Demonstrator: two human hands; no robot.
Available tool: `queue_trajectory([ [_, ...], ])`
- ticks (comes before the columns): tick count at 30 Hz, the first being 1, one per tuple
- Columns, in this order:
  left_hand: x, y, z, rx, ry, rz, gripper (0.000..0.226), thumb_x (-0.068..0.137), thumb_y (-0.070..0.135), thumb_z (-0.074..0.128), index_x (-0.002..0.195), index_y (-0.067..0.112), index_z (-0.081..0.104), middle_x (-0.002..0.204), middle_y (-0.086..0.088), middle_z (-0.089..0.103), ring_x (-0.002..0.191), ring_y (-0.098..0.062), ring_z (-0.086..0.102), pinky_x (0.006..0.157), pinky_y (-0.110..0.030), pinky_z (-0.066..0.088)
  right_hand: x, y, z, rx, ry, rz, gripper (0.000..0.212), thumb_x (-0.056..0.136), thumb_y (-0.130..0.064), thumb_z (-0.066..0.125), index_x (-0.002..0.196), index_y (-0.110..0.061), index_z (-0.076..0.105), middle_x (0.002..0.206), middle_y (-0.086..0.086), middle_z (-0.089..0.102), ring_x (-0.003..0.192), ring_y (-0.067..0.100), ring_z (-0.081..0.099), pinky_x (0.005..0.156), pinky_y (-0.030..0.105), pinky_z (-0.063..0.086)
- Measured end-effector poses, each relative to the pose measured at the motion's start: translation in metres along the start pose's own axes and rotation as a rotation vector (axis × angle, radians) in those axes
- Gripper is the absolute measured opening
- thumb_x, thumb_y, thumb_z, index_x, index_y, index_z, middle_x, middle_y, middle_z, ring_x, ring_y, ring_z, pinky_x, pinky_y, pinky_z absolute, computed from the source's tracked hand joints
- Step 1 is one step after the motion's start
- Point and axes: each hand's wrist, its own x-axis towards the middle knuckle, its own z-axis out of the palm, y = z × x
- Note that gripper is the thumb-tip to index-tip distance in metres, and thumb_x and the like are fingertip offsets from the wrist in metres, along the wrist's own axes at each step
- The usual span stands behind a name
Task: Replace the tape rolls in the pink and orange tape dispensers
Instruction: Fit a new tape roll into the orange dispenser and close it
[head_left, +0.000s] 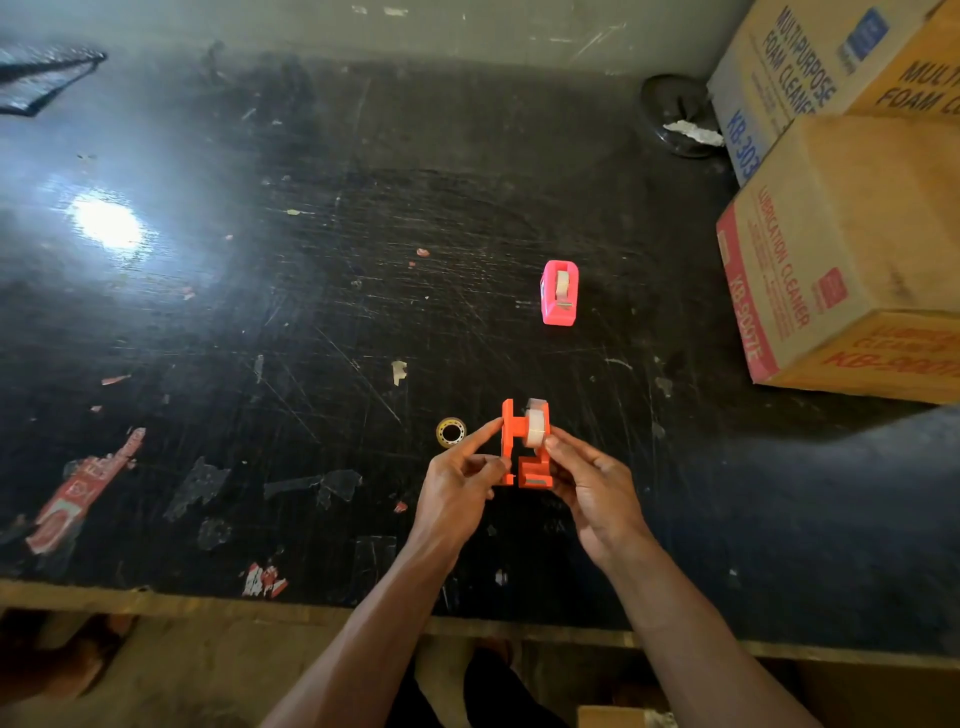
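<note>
Head view, only cam: both hands up over the black table (311, 312), working the orange dispenser (525, 452), which is split in two halves w/ a gap between. Left hand (457, 493) pinches the left half, index tip on its upper edge, thumb lower down near the base; other fingers curled under, can't tell their contact. Right hand (592, 483) holds the right half w/ a whitish roll (536, 428) seated on it, fingertips pressed on the roll's outer side; thumb hidden behind the part. Small near-empty roll (451, 432) lies on the table just left of the left fingertips, apart from them, prob the old one. Pink dispenser (560, 293) sits closed w/ tape inside, well beyond the fingers, up and a bit right, untouched. Boxes (852, 249) far right of the right hand. Step, as I read it: orange unit's reload, new roll on the hub, halves not yet joined. Next move prob calls for lining up hub and edges, bringing halves together square, squeezing till they snap, keeping the tape end free toward the cutter. Pink looks done but can't confirm.
</note>
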Motion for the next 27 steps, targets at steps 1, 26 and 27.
queue_trajectory([
  [1, -0.0001, 0.0002, -0.0002, 0.002, 0.006, 0.002, 0.049, 0.102, 0.010, 0.061, 0.142, 0.036, 0.056, 0.095, 0.006, 0.080, 0.085, 0.000, 0.074, 0.088, -0.036, 0.056, -0.0005, 0.0001, 0.0001, 0.000, -0.003, 0.002, 0.023, 0.094, -0.014, 0.069, 0.116, -0.017, 0.075, 0.105, 0.006, 0.081, 0.096, 0.018, 0.078, 0.088, 0.039, 0.058],
  [26, -0.0045, 0.0016, 0.0065, 0.007, -0.006, 0.011, 0.048, 0.102, 0.013, 0.060, 0.143, 0.036, 0.055, 0.093, 0.010, 0.081, 0.083, -0.001, 0.074, 0.088, -0.037, 0.056, -0.0037, -0.0018, 0.0020, -0.012, -0.027, -0.018, 0.021, 0.095, -0.014, 0.068, 0.115, -0.019, 0.075, 0.102, 0.005, 0.082, 0.091, 0.015, 0.079, 0.077, 0.030, 0.058],
  [27, -0.0041, 0.0007, 0.0068, 0.013, -0.004, 0.011, 0.047, 0.102, 0.014, 0.060, 0.144, 0.036, 0.055, 0.094, 0.008, 0.081, 0.084, -0.002, 0.074, 0.090, -0.040, 0.056, -0.0039, -0.0019, 0.0021, -0.013, -0.028, -0.018, 0.021, 0.095, -0.014, 0.068, 0.115, -0.018, 0.075, 0.102, 0.005, 0.082, 0.092, 0.015, 0.079, 0.078, 0.031, 0.058],
])
